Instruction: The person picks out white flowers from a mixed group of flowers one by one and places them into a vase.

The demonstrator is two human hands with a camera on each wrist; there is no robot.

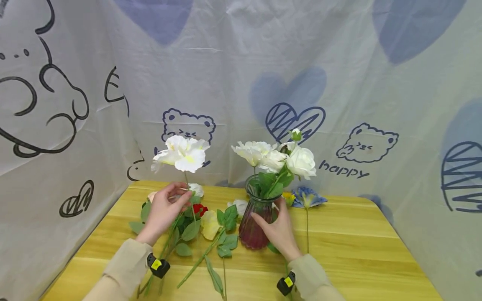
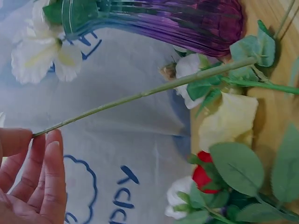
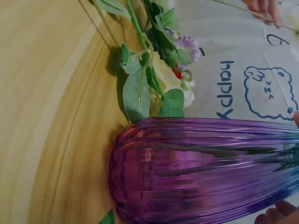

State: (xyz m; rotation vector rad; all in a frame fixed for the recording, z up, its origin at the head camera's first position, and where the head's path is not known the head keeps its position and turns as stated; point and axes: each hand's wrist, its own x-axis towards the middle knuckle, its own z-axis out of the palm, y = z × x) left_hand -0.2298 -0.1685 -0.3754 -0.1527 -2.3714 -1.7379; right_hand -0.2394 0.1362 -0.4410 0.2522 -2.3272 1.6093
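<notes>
My left hand (image 1: 165,209) pinches the thin green stem (image 2: 140,95) of a white artificial flower (image 1: 184,152) with yellow-tinged petals. The bloom is upright, above and left of a ribbed purple glass vase (image 1: 254,234); in the left wrist view the stem's lower end hangs free. My right hand (image 1: 280,232) holds the vase, thumb at the front and fingers around its right side. In the vase stand a white rose (image 1: 301,162), a small bud (image 1: 296,134) and other white blooms (image 1: 252,152). Stems show through the glass (image 3: 196,172) in the right wrist view.
Loose flowers lie on the wooden table (image 1: 357,251) left of the vase, among them a yellow bloom (image 1: 209,225), a red one (image 1: 199,209) and leafy stems. A blue flower (image 1: 306,197) lies behind right. A printed curtain (image 1: 233,104) hangs behind the table.
</notes>
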